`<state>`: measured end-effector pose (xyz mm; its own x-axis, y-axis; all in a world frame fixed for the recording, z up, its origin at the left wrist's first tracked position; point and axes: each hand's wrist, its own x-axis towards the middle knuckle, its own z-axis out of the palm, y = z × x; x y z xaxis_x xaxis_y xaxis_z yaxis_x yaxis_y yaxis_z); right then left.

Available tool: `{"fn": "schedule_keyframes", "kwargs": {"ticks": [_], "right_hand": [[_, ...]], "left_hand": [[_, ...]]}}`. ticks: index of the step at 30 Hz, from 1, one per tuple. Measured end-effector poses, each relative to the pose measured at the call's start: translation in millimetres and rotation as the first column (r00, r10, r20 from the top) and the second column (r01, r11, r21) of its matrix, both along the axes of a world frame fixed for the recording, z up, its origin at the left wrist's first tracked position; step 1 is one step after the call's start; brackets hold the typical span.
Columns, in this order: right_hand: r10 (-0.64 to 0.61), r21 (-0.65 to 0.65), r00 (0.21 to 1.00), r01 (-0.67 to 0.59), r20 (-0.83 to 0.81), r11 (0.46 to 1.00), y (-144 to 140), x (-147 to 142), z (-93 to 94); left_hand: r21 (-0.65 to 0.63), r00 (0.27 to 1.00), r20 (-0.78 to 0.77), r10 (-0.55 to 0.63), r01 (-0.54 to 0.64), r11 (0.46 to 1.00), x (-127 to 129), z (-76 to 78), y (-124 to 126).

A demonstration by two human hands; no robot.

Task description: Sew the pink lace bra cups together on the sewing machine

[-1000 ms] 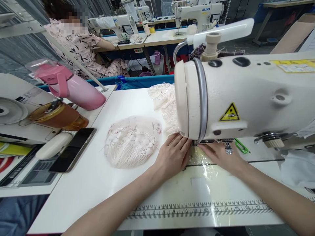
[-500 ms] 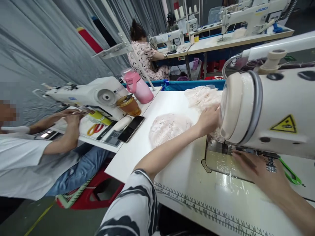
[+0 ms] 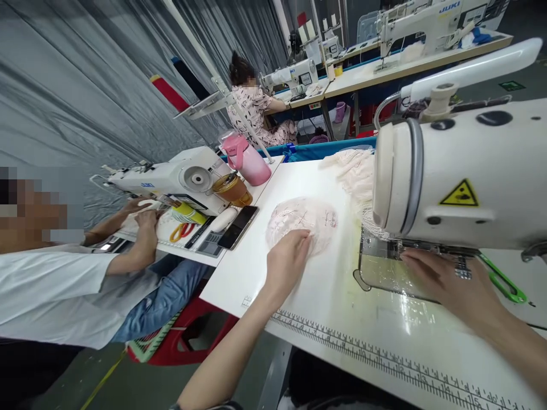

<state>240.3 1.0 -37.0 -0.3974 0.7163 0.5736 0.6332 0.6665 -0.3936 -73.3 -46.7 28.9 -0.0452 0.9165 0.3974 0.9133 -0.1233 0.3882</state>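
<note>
Left hand (image 3: 289, 259) resting, fingers spread flat, on round pale-pink lace fabric pile (image 3: 307, 219); right hand (image 3: 444, 279) lying loosely open on shiny metal needle plate (image 3: 380, 273) under cream sewing machine (image 3: 465, 176). Amber lidded cup (image 3: 231, 189) far left, contents unclear.

**Left hand swings off the machine and onto the lace stack**

Your left hand (image 3: 288, 259) has left the spot beside the presser foot where it sat a second ago, gone past the loose lace behind the sewing machine (image 3: 461, 176) that it touched half a second ago, and now lands fingers-down on the near edge of the round lace pile (image 3: 316, 213). Your right hand (image 3: 448, 282) has slid a touch right on the needle plate. Your view has swung left: the neighbour in the white shirt (image 3: 47, 296) now shows.
</note>
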Motion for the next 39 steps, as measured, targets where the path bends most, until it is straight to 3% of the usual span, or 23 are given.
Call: {"fn": "schedule_keyframes", "kwargs": {"ticks": [3, 5, 8, 9, 10, 11, 12, 15, 17, 22, 28, 34, 39], "right_hand": [[-0.016, -0.01, 0.997, 0.017, 0.08, 1.0, -0.8, -2.0, 1.5], [-0.043, -0.027, 0.995, 0.045, 0.09, 0.999, -2.0, -5.5, 1.8], [-0.142, -0.034, 0.988, 0.144, 0.063, 0.989, -3.8, -11.4, 1.0], [-0.172, -0.023, 0.981, 0.175, 0.092, 0.984, -4.2, -12.6, 0.8], [-0.185, 0.003, 0.975, 0.186, 0.127, 0.983, -4.6, -13.2, 1.1], [-0.193, 0.027, 0.969, 0.191, 0.155, 0.981, -4.9, -13.4, 2.1], [-0.182, 0.053, 0.967, 0.175, 0.177, 0.983, -5.3, -13.2, 3.7], [0.011, 0.107, 0.977, -0.035, 0.213, 0.994, -6.2, -12.0, 10.6], [0.113, 0.108, 0.967, -0.14, 0.227, 0.984, -6.5, -11.8, 13.9], [0.223, 0.126, 0.942, -0.26, 0.25, 0.957, -6.0, -14.7, 12.2], [0.026, 0.215, 0.953, -0.095, 0.303, 0.972, -10.5, -16.3, 18.8], [-0.02, -0.047, 0.929, 0.04, 0.369, 0.998, -13.8, -17.0, 35.4], [-0.019, -0.136, 0.937, 0.07, 0.35, 0.988, -14.6, -17.1, 32.3]], "left_hand": [[-0.071, 0.961, 0.267, -0.077, 0.099, 0.993, 17.6, 8.3, -2.5], [-0.18, 0.902, 0.338, -0.27, 0.343, 0.922, 36.0, 11.3, -5.6], [-0.32, 0.688, 0.332, -0.645, 0.726, 0.609, 63.4, 10.6, -7.8], [-0.327, 0.612, 0.302, -0.73, 0.786, 0.524, 70.7, 9.3, -7.4], [-0.314, 0.563, 0.258, -0.785, 0.817, 0.483, 76.8, 7.5, -6.6], [-0.29, 0.553, 0.199, -0.809, 0.822, 0.49, 81.7, 5.3, -5.5], [-0.262, 0.581, 0.126, -0.804, 0.801, 0.538, 85.4, 2.9, -4.5], [-0.213, 0.719, -0.115, -0.686, 0.657, 0.724, 90.2, -4.7, -2.2], [-0.215, 0.737, -0.206, -0.644, 0.608, 0.764, 89.2, -8.4, -1.0], [-0.176, 0.714, -0.235, -0.66, 0.636, 0.751, 81.3, -12.5, 5.5], [-0.137, 0.679, -0.339, -0.651, 0.649, 0.748, 78.2, -20.1, 19.7], [-0.192, 0.594, -0.307, -0.744, 0.727, 0.66, 81.1, -22.4, 31.8], [-0.134, 0.636, -0.303, -0.71, 0.709, 0.692, 81.3, -27.4, 36.3]]}}
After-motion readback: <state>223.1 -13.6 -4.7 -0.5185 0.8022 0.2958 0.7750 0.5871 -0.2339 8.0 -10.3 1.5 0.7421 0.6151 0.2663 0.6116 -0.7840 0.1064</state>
